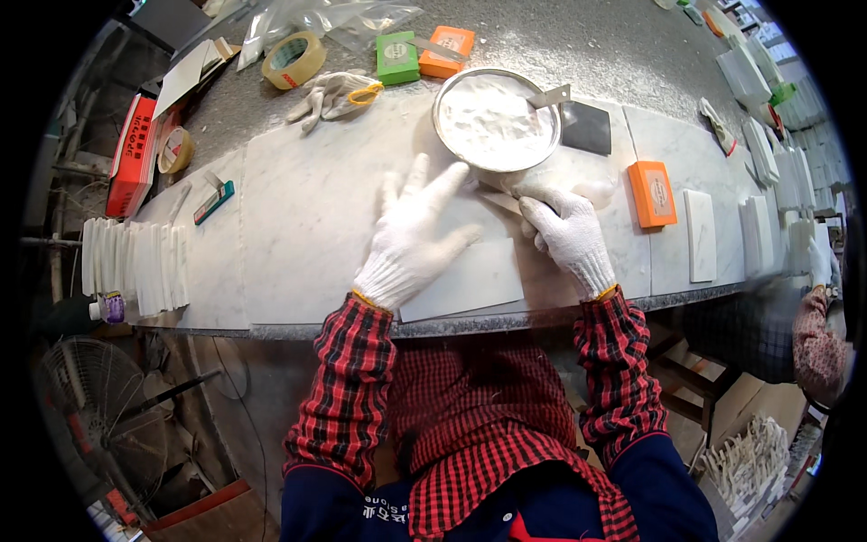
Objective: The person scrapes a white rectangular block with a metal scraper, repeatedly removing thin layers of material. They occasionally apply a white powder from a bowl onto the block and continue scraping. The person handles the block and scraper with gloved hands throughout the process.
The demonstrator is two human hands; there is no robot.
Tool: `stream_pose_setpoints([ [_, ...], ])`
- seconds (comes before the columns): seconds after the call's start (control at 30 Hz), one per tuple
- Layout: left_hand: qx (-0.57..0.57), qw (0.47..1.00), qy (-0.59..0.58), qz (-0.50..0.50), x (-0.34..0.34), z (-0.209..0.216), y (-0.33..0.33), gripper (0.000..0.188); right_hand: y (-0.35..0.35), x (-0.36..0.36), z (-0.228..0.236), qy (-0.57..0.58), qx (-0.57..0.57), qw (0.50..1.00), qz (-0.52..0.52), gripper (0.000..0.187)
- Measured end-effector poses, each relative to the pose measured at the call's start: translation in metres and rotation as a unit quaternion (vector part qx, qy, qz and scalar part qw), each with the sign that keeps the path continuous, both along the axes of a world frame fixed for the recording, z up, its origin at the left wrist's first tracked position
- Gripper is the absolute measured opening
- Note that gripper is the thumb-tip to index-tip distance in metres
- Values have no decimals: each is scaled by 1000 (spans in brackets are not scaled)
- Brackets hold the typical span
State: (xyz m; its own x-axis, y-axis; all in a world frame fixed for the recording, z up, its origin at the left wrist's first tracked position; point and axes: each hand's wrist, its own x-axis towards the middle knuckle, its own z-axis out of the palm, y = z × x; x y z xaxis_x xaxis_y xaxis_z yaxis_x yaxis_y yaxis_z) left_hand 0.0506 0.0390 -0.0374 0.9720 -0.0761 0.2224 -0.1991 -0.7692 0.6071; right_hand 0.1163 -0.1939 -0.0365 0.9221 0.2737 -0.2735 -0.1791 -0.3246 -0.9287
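Right hand over scraper (blade mostly hidden), left hand flat on tile

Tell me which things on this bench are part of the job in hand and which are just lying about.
In use:
left hand, flat on the white marble tile
right hand, holding a scraper blade
metal bowl of white paste

Lying about:
tape roll
spare gloves
green box
orange box
stack of tiles
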Motion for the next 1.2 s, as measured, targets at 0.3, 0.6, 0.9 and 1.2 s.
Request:
stream_pose_setpoints([
  [0.3, 38, 978, -113, 170, -82, -33, 37, 56, -24, -58, 21, 47, 11, 997, -58, 26],
  [0.6, 85, 954, -161, 237, -79, -42, 28, 37, -18, -98, 20, 55, 32, 996, -60, 25],
  [0.9, 72, 953, -154, 250, -78, -38, 25, 33, -8, -96, 20, 27, 6, 998, -49, 25],
  [1.2, 80, 953, -140, 255, -77, -40, 23, 34, -16, -92, 17, 9, -28, 996, -87, 25],
])
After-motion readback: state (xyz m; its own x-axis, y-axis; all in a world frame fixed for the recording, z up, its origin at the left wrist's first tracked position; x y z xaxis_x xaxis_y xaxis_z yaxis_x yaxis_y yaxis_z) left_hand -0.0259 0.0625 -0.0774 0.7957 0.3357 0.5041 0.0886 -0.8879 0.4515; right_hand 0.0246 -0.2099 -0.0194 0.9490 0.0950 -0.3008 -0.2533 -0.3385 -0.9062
